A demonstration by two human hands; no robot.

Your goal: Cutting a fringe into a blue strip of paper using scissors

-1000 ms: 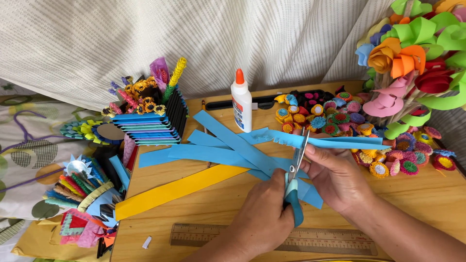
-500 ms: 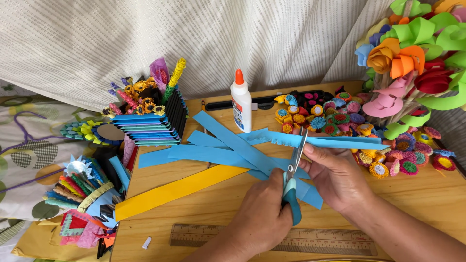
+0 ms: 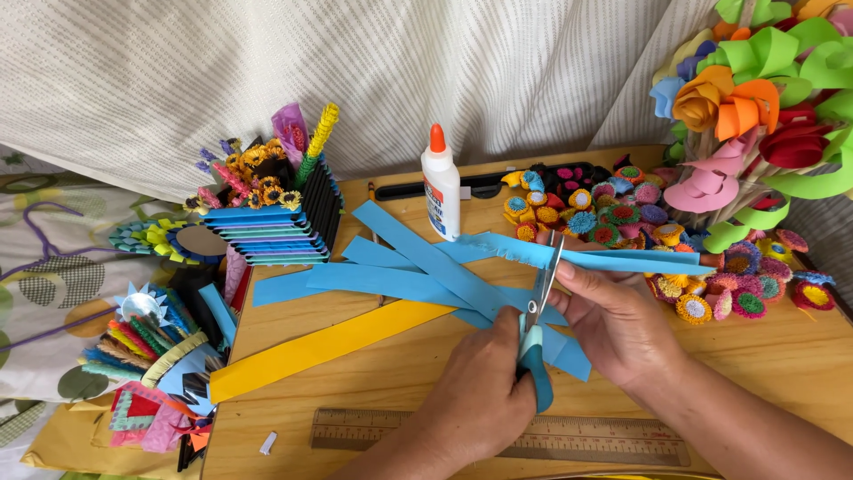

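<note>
Cutting across the middle of the wooden table (image 3: 782,356), the scissors (image 3: 538,311) stand with their long axis running near to far, blades pointing away and tipped slightly right, teal handles toward the person. The left hand (image 3: 475,396) is closed around those handles. The blades look parted only a little, though the view of them is thin, and they sit at the edge of the blue foam strip (image 3: 613,260). That strip is long, narrow and flat, lying left to right, its left part fringed with fine cuts. The right hand (image 3: 617,320) pinches it between thumb and fingers just right of the blades, fingers curled shut on it.

More blue strips (image 3: 391,280) fan out to the left, overlapping, with a yellow strip (image 3: 329,347) slanting nearer. A white glue bottle (image 3: 442,187) with an orange tip stands upright farther back. A wooden ruler (image 3: 382,431) lies along the near edge. Small rolled paper flowers (image 3: 622,209) cluster at far right.
</note>
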